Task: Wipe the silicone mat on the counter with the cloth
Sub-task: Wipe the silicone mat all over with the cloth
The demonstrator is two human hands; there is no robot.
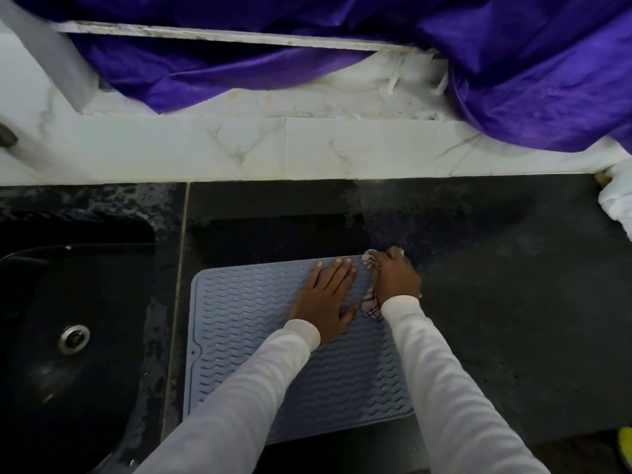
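A grey-blue silicone mat [239, 323] with wavy ridges lies flat on the dark counter [496, 302]. My left hand [325, 299] rests flat on the mat's far right part, fingers spread and pointing away from me. My right hand [396, 277] is at the mat's far right corner, closed around a bunched checked cloth [372, 304]. Parts of the cloth show above and below that hand. Both arms wear white sleeves that cover the mat's near right portion.
A black sink [68, 336] with a metal drain [73, 338] lies left of the mat. A white marble ledge [239, 148] runs behind the counter, with purple fabric [513, 63] draped over it. White cloth [615, 196] sits at the far right edge.
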